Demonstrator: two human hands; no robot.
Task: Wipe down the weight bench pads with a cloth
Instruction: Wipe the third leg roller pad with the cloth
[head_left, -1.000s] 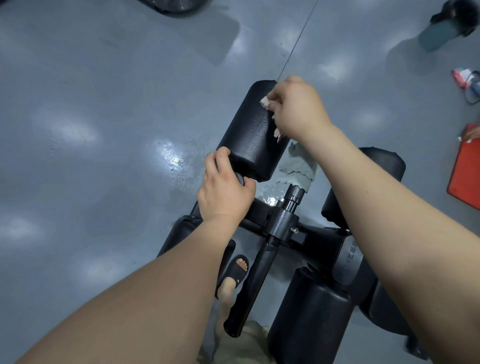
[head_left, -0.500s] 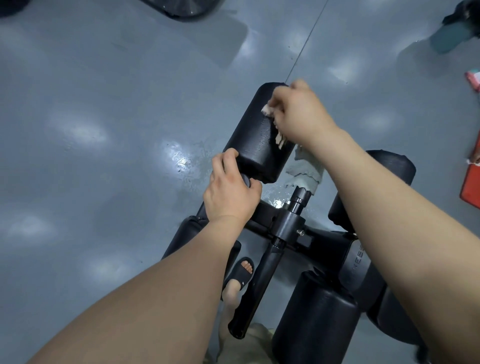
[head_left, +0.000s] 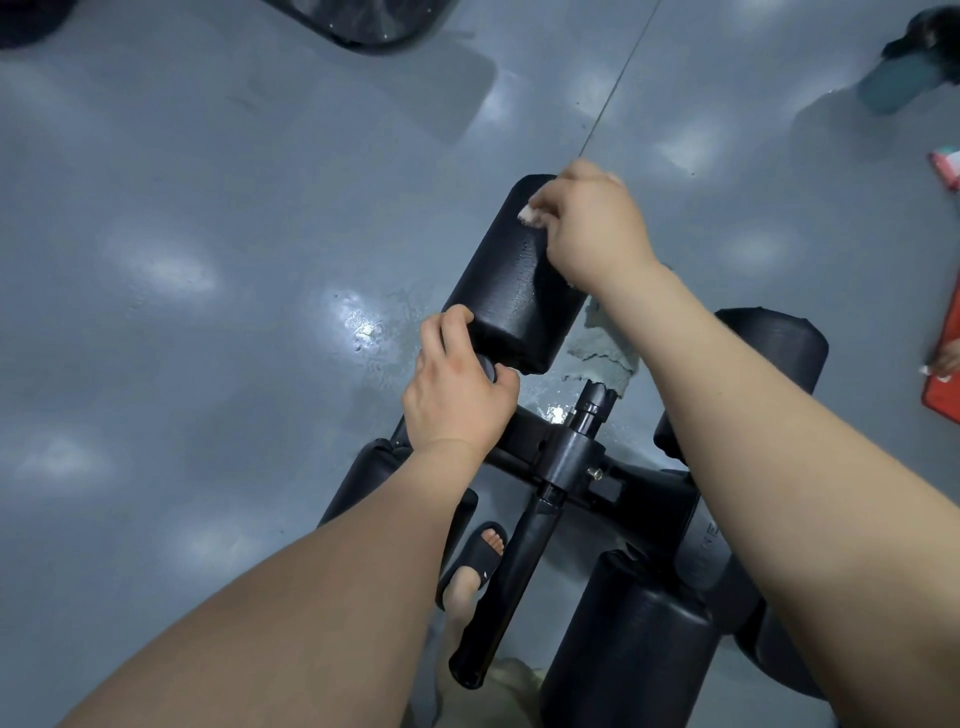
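A black cylindrical roller pad (head_left: 511, 291) of the weight bench juts up and away from the frame at centre. My right hand (head_left: 597, 228) lies on the pad's far end and grips a grey cloth (head_left: 602, 358); a pale corner of it shows by my fingers and the rest hangs down below my wrist. My left hand (head_left: 457, 389) grips the pad's near end at its axle. Three more black roller pads show: one at the right (head_left: 769, 353), one at the lower right (head_left: 623, 654) and one under my left forearm (head_left: 363, 478).
The bench's black metal frame and post (head_left: 561, 467) run between the pads. My foot in a black slide sandal (head_left: 475, 561) stands on the glossy grey floor. A red object (head_left: 948, 364) lies at the right edge, a teal item (head_left: 893, 88) at the top right, a dark base (head_left: 363, 21) at the top.
My right hand with the cloth has stayed at the pad's far end, shifting only slightly. My left hand keeps its grip. The camera has drifted a little.
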